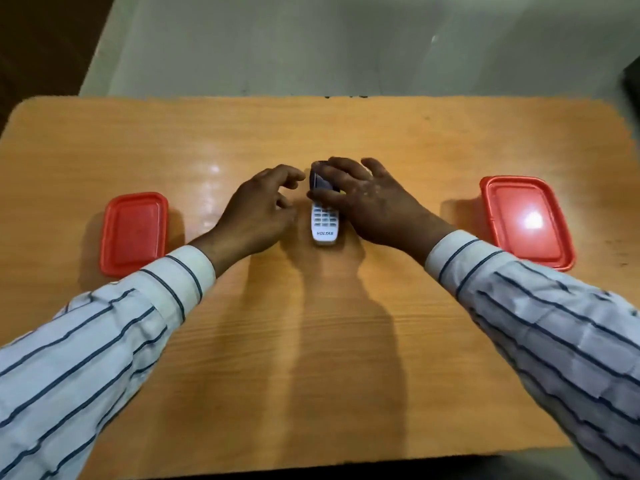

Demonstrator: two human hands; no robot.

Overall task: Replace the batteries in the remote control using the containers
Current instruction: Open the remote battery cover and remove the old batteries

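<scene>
A small white remote control (323,221) with grey buttons and a dark screen lies face up at the middle of the wooden table (311,341). My right hand (367,199) is wrapped over its far end, thumb on the near side and fingers over the top. My left hand (259,209) hovers just left of the remote with curled fingers apart, holding nothing. A container with a red lid (133,232) stands at the left, a larger red-lidded container (526,221) at the right. Both lids are on, so their contents are hidden. No batteries show.
The table's far edge meets a pale wall or floor strip. Bare wood stretches in front of the remote towards me and behind it. My striped sleeves cover the lower left and lower right corners.
</scene>
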